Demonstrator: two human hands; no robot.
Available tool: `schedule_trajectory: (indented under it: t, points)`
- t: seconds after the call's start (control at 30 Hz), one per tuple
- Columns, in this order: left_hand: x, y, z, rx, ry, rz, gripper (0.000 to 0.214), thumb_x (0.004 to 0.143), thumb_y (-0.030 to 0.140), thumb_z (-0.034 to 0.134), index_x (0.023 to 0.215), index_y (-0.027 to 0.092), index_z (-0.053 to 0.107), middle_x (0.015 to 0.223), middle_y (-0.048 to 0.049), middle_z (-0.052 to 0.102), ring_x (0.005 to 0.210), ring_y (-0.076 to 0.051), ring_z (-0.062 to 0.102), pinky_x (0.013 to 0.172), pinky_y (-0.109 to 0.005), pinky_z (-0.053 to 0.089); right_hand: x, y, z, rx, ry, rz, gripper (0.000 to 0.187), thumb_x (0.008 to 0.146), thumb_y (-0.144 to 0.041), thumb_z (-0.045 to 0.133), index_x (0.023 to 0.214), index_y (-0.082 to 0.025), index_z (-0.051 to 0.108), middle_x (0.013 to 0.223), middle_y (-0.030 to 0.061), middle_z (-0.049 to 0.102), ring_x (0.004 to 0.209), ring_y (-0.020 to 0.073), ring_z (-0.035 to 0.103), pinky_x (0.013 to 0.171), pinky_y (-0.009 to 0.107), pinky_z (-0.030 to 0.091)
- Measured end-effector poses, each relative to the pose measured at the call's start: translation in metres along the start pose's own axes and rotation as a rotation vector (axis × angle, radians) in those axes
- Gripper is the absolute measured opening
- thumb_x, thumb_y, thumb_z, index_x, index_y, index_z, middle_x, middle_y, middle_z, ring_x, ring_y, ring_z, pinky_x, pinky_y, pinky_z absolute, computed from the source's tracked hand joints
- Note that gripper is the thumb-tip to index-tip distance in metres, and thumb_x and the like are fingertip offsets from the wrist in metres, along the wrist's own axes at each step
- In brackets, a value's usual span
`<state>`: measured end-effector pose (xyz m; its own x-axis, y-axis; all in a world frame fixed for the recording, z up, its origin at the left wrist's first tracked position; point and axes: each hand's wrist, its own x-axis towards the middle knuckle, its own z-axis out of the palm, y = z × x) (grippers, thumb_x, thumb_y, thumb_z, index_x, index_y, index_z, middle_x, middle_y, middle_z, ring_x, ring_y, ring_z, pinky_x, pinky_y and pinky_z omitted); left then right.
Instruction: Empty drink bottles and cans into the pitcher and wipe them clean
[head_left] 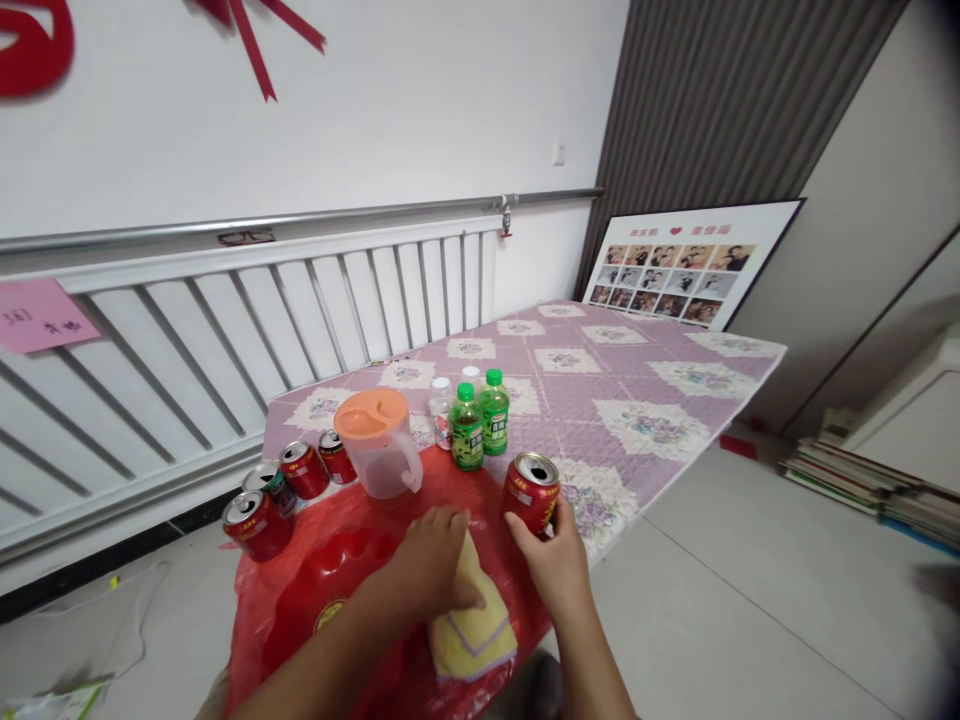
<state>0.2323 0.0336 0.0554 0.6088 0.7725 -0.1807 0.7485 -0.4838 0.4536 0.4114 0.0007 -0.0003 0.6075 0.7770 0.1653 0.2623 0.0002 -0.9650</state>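
Note:
My right hand grips a red drink can, upright with its top opened, over the right side of the red plastic sheet. Under my left hand lies a folded yellow cloth with a purple edge, and my fingers are closed on it. To the left of that hand sits a red scalloped tray, partly hidden by my forearm. Behind my hands stand a clear pitcher with an orange lid and two green-capped bottles.
Several opened cans line the table's left edge. White-capped bottles stand behind the green ones. A purple floral tablecloth covers the table. A white radiator runs along the wall, and a photo board leans at the far end.

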Motion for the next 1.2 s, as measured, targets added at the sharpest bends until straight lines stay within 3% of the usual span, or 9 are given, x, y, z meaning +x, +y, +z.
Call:
schedule_trajectory:
  t: [0.07,0.17,0.37,0.6,0.87,1.0,1.2]
  points:
    - [-0.004,-0.001,0.005,0.087,-0.103,-0.011,0.101,0.057,0.042,0.083,0.142,0.01,0.039,0.148,-0.0208,0.04,0.135,-0.038,0.036,0.114,-0.05,0.028,0.007,0.0,-0.002,-0.018,0.047,0.009,0.065,0.067,-0.046,0.07,0.121,-0.016,0.053,0.104,0.0115,0.07,0.089,0.0277,0.067,0.081,0.041,0.054]
    - [-0.005,0.001,0.009,0.122,-0.155,-0.008,0.099,0.059,0.041,0.083,0.142,0.008,0.04,0.147,-0.0209,0.041,0.135,-0.036,0.037,0.114,-0.045,0.029,0.019,0.006,0.0,-0.025,0.119,0.002,0.063,0.064,-0.047,0.071,0.116,-0.016,0.056,0.101,0.0109,0.07,0.087,0.0276,0.066,0.079,0.04,0.053]
    - [0.0,0.002,0.014,0.117,-0.178,-0.042,0.1,0.057,0.039,0.084,0.142,0.01,0.041,0.149,-0.0207,0.038,0.135,-0.038,0.037,0.112,-0.046,0.033,0.043,0.024,0.016,-0.05,0.171,-0.006,0.059,0.066,-0.05,0.069,0.112,-0.016,0.055,0.097,0.0101,0.069,0.084,0.0271,0.066,0.077,0.039,0.052]
    - [0.005,0.002,0.021,0.125,-0.182,-0.072,0.095,0.055,0.039,0.083,0.138,0.009,0.046,0.148,-0.0214,0.039,0.135,-0.039,0.036,0.111,-0.048,0.033,0.073,0.03,0.029,-0.094,0.151,-0.068,0.064,0.06,-0.046,0.072,0.115,-0.018,0.056,0.105,0.0115,0.069,0.093,0.0304,0.065,0.085,0.044,0.05]
    - [0.012,-0.004,0.033,0.136,-0.183,-0.089,0.09,0.054,0.034,0.08,0.135,0.009,0.049,0.146,-0.022,0.041,0.133,-0.039,0.038,0.108,-0.048,0.037,0.101,0.043,0.042,-0.096,0.118,-0.13,0.058,0.063,-0.043,0.069,0.113,-0.016,0.058,0.099,0.0101,0.07,0.088,0.0284,0.066,0.08,0.042,0.052]
    - [0.015,-0.007,0.036,0.147,-0.175,-0.068,0.082,0.062,0.031,0.072,0.137,0.007,0.047,0.148,-0.0208,0.04,0.136,-0.036,0.036,0.112,-0.045,0.031,0.11,0.048,0.045,-0.093,0.134,-0.161,0.051,0.062,-0.04,0.069,0.106,-0.016,0.061,0.093,0.0078,0.07,0.087,0.0276,0.065,0.08,0.042,0.051]
    - [0.014,-0.005,0.032,0.114,-0.217,-0.117,0.087,0.058,0.027,0.073,0.14,0.012,0.045,0.151,-0.0174,0.038,0.139,-0.035,0.034,0.112,-0.044,0.033,0.11,0.051,0.051,-0.108,0.165,-0.2,0.049,0.06,-0.034,0.071,0.106,-0.018,0.062,0.092,0.0063,0.069,0.089,0.028,0.064,0.083,0.042,0.05]
